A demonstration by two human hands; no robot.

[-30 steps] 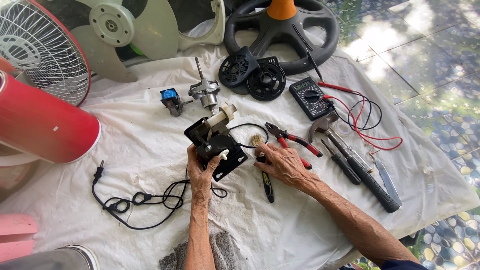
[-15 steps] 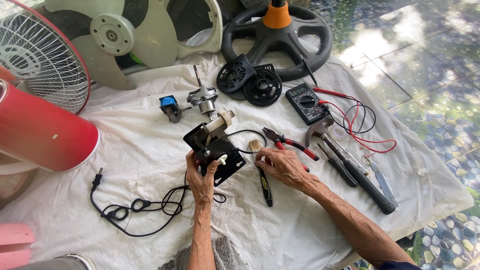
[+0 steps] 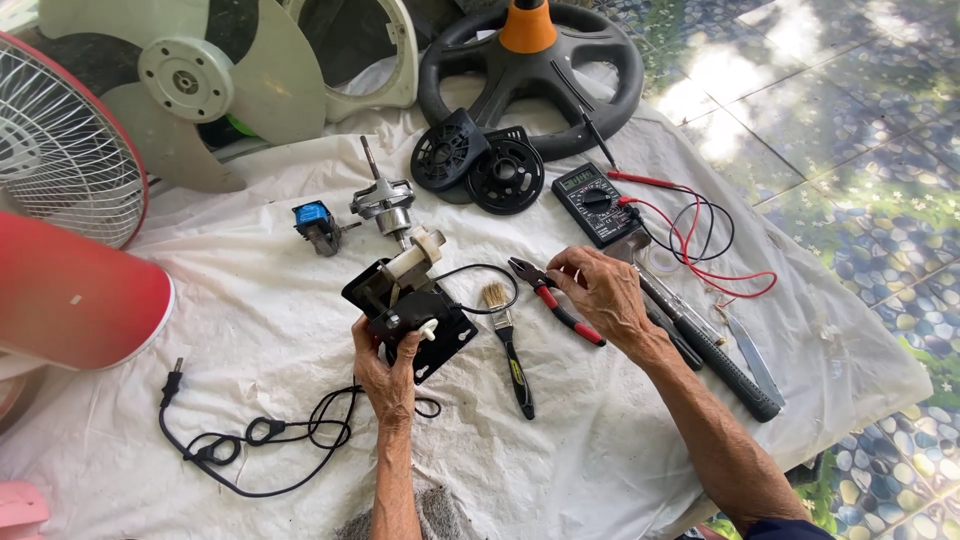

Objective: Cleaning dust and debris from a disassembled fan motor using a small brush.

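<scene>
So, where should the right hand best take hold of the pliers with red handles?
Probably by the two red handles, coming from above. The pliers lie flat on the white cloth, jaws toward the upper left, handles toward the lower right beside the right hand. The paintbrush lies close on the left.

Red fan guard (image 3: 60,170) cut off by left picture edge. Pink object (image 3: 18,508) clipped at bottom-left corner. Left hand (image 3: 385,365) hides lower part of black motor housing (image 3: 410,310). Right hand (image 3: 605,295) covers plier handles (image 3: 560,305). Multimeter (image 3: 597,203) display too small to read.
</scene>
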